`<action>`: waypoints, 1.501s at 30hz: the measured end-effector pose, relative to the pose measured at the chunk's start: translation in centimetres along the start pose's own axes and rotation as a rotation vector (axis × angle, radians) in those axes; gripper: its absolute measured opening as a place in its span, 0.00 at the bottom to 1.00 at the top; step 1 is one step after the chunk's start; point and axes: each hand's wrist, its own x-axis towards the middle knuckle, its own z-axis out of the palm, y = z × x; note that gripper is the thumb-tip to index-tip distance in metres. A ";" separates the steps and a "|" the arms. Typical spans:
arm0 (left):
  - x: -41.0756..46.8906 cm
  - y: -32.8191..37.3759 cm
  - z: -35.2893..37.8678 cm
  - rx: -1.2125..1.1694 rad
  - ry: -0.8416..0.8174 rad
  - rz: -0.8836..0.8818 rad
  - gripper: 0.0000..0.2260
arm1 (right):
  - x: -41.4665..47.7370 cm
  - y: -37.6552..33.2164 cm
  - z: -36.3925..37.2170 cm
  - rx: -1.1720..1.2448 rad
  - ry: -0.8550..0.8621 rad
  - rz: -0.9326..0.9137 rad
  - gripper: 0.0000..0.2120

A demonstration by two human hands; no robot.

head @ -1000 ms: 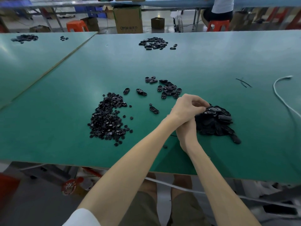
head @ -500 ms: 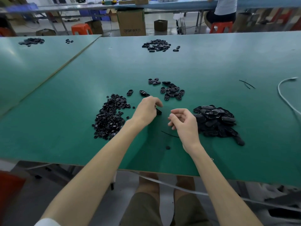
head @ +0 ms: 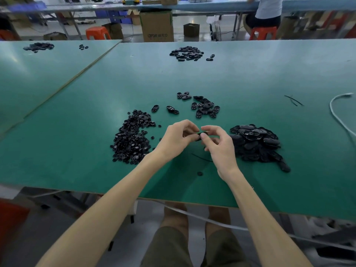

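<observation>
My left hand (head: 178, 138) and my right hand (head: 218, 143) meet above the green table (head: 77, 151), and both pinch one small black plastic piece (head: 202, 134) between their fingertips. A heap of small black round parts (head: 133, 139) lies just left of my left hand. A heap of larger black oval shells (head: 254, 142) lies just right of my right hand. Beyond the hands sits a loose group of oval pieces (head: 204, 107). Most of the held piece is hidden by fingers.
One small black round part (head: 200, 173) and a thin black strip (head: 201, 158) lie near the front edge. Another black pile (head: 187, 53) sits far back. A white cable (head: 335, 110) curves at the right. A second table (head: 28, 74) adjoins on the left.
My left hand went from the right-hand pile across to a piece on the table, then came back to the middle. Both hands now meet on the small black piece.
</observation>
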 end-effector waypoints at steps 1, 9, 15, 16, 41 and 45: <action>-0.1 0.1 -0.3 -0.031 0.001 -0.005 0.06 | 0.0 0.0 0.0 -0.005 -0.021 0.002 0.06; -0.3 -0.5 -5.7 0.583 0.010 -0.052 0.06 | -0.1 0.0 0.0 0.040 0.017 0.031 0.06; -0.3 -2.3 -8.0 0.779 -0.074 -0.264 0.03 | 0.0 0.1 0.0 0.034 0.015 0.041 0.09; -0.4 -2.5 -7.9 0.786 -0.058 -0.255 0.02 | 0.0 0.1 0.1 0.030 0.013 0.041 0.09; -0.9 -0.7 2.1 -0.505 0.352 -0.072 0.01 | 0.0 0.1 0.1 0.085 0.114 0.028 0.05; -1.2 -1.3 2.2 -0.579 0.387 -0.112 0.03 | 0.2 0.2 0.0 0.083 0.139 0.045 0.03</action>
